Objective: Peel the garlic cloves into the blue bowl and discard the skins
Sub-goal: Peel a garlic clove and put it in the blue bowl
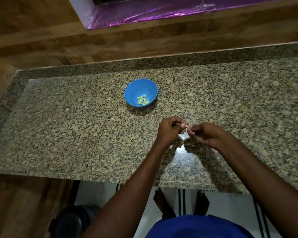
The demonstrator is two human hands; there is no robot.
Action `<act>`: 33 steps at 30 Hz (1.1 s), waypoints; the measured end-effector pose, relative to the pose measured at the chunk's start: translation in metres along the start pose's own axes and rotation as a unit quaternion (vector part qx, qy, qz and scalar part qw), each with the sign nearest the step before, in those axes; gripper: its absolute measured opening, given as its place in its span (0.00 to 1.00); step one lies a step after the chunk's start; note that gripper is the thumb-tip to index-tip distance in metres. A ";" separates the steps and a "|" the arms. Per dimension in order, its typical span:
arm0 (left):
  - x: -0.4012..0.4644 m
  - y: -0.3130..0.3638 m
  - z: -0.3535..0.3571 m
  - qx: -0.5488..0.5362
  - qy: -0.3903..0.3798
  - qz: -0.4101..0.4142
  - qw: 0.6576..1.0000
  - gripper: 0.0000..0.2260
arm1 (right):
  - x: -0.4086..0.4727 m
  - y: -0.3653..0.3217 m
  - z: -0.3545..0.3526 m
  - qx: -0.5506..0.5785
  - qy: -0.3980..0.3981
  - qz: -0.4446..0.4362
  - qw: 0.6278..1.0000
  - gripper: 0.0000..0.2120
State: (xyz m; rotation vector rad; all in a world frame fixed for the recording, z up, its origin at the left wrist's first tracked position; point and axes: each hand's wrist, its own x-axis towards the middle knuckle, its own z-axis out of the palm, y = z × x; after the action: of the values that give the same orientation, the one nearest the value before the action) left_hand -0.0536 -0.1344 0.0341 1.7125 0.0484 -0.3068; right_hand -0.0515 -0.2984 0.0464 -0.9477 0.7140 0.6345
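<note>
A blue bowl (140,92) stands on the granite counter (76,126) with several peeled pale garlic cloves (143,100) lying in its bottom. In front of it, above the counter, my left hand (170,130) and my right hand (206,134) meet fingertip to fingertip. Between them they pinch one small garlic clove (187,126), mostly hidden by the fingers. Bits of pale skin (180,143) lie on the counter under the hands.
A wood-panelled wall and a ledge with purple foil (162,11) rise behind the counter. A dark round bin (74,220) stands on the floor at the lower left, below the counter's front edge. My bare feet show on the white floor.
</note>
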 end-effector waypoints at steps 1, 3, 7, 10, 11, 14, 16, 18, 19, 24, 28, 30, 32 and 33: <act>-0.001 0.001 0.000 -0.002 0.000 0.003 1.000 0.02 | -0.001 -0.001 -0.002 0.026 -0.016 0.023 0.999 0.08; -0.002 0.003 0.000 -0.006 0.000 0.009 1.000 0.02 | -0.004 -0.002 -0.003 0.058 -0.032 0.042 0.997 0.08; -0.003 0.004 -0.002 -0.015 0.008 0.005 1.000 0.02 | -0.007 0.000 0.002 0.054 -0.007 0.007 0.999 0.06; -0.005 0.004 -0.002 -0.028 0.012 0.007 1.000 0.03 | -0.007 0.003 0.002 0.001 0.017 -0.046 0.999 0.04; -0.005 0.004 -0.003 -0.031 0.015 0.009 0.999 0.03 | -0.009 0.003 0.002 -0.021 0.021 -0.069 0.997 0.03; -0.006 0.006 -0.004 -0.040 0.017 0.018 0.999 0.04 | -0.015 0.003 0.002 -0.073 0.027 -0.137 0.987 0.05; -0.006 0.006 -0.003 -0.048 0.021 0.018 0.998 0.05 | -0.020 0.003 0.004 -0.114 0.021 -0.170 0.979 0.05; -0.005 0.007 -0.003 -0.055 0.027 0.014 0.998 0.05 | -0.023 0.004 0.006 -0.147 0.020 -0.199 0.969 0.05; -0.004 0.007 -0.002 -0.058 0.029 0.010 0.998 0.05 | -0.023 0.004 0.007 -0.155 0.025 -0.210 0.965 0.05; -0.007 0.012 0.000 -0.081 0.064 -0.003 0.995 0.04 | -0.022 0.007 0.009 -0.171 0.059 -0.243 0.953 0.04; -0.009 0.014 0.000 -0.080 0.045 0.014 0.996 0.05 | -0.020 0.009 0.010 -0.187 0.072 -0.248 0.948 0.06; -0.011 0.014 -0.002 -0.065 0.023 0.028 0.997 0.07 | -0.020 0.009 0.010 -0.211 0.076 -0.254 0.941 0.07; -0.013 0.015 -0.004 -0.051 0.010 0.038 0.998 0.08 | -0.022 0.007 0.010 -0.240 0.075 -0.258 0.933 0.07; -0.013 0.015 -0.004 -0.045 0.009 0.041 0.998 0.08 | -0.023 0.006 0.010 -0.257 0.073 -0.259 0.928 0.07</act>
State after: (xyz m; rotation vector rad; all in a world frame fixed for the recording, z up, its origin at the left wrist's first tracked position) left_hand -0.0623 -0.1313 0.0525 1.6234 0.0054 -0.2262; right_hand -0.0676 -0.2909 0.0652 -1.6150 0.3947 0.2778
